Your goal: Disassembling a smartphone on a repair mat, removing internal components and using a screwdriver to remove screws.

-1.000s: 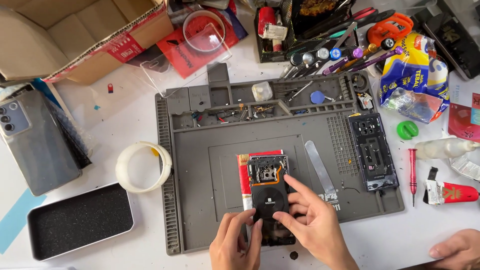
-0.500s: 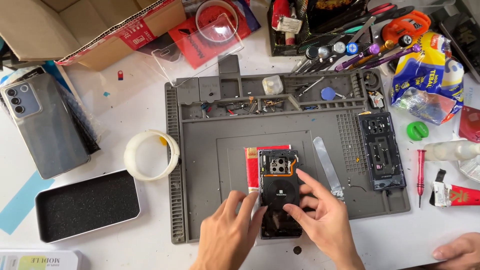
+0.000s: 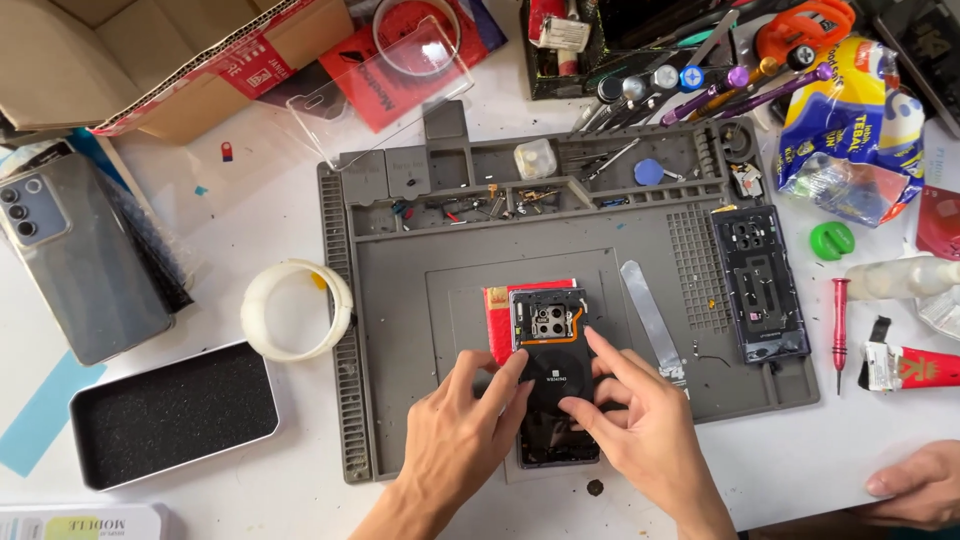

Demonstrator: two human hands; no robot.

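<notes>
Head view: opened smartphone [image 3: 553, 385] lying back-up at the middle of the grey repair mat [image 3: 400, 300], partly over a red card [image 3: 497, 322], camera cluster exposed. Left hand [image 3: 462, 440] resting on the lower left of the phone, fingers loosely spread, gripping nothing. Right hand [image 3: 640, 425] on the right edge, fingertips pressing the black back, also not closed on anything. Compared with a second ago, both hands spread wider across the phone body and shifted slightly up; phone itself unmoved. Metal pry tool [image 3: 652, 320] just beside, removed back cover [image 3: 760, 285] further right, tape roll [image 3: 297, 310] on the counter [image 3: 250, 210]. Another person's hand [image 3: 915, 485] at lower right
</notes>
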